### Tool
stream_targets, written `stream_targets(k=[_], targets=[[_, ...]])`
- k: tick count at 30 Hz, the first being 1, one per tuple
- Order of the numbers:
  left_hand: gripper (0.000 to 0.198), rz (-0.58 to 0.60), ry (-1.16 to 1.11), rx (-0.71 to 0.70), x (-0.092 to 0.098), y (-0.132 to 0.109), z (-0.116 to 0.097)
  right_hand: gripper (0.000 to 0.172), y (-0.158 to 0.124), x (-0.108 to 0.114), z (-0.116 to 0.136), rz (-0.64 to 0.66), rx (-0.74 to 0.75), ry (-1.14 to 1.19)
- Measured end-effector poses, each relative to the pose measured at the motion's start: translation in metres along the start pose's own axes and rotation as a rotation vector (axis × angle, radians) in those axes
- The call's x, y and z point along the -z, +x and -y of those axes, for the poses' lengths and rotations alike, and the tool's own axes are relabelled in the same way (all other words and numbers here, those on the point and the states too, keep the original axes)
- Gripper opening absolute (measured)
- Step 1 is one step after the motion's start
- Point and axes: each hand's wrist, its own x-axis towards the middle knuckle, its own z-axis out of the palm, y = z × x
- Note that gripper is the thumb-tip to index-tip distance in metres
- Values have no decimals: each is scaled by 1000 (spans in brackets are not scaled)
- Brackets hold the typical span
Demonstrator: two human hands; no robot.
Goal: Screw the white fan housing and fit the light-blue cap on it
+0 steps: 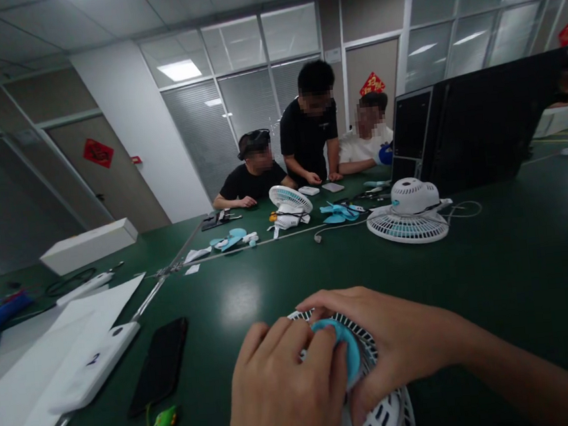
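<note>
Close in front of me is a small white fan point(385, 424) with a slotted motor housing and a ribbed grille. My right hand point(394, 336) curves around its side, thumb on the housing and fingers over the grille's far rim. The curled fingertips of my left hand point(285, 380) grip a light-blue fan blade point(350, 347) within the grille. Both hands hide much of the fan, so how the blue blade sits in it cannot be made out.
A black phone point(161, 365), a green charm point(164, 422) and a white power bank point(98, 368) lie at the left. Farther off are another white fan point(408, 218), a tilted fan point(291, 205) and blue blades point(229, 240). A black monitor point(487, 126) stands right; three people are opposite.
</note>
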Motion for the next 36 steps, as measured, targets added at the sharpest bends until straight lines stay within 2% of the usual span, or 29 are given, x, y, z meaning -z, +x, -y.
stream_targets(k=[5, 11, 13, 16, 19, 22, 25, 30, 36], targets=[[14, 83, 14, -14, -1, 8, -1, 93, 1, 0, 1, -15, -18, -22], [18, 284, -278, 17, 2, 19, 18, 99, 0, 2, -2, -18, -64, 3], [18, 321, -310, 2, 3, 19, 19, 100, 0, 2, -3, -4, -51, 6], [14, 325, -210, -22, 5, 13, 11, 100, 0, 2, -2, 21, -17, 26], [14, 281, -80, -43, 5, 6, 2, 102, 2, 3, 0, 43, -20, 48], [13, 222, -70, -70, 3, 4, 0, 102, 2, 4, 3, 44, -39, 52], [10, 211, -161, -129, 0, 10, 6, 101, 0, 5, 4, 42, -63, 42], [20, 318, -314, -163, 4, 19, 19, 103, -1, 6, 0, 37, -60, 38], [23, 326, -786, -161, 2, 23, 38, 100, 1, 5, -7, 24, 3, 104]])
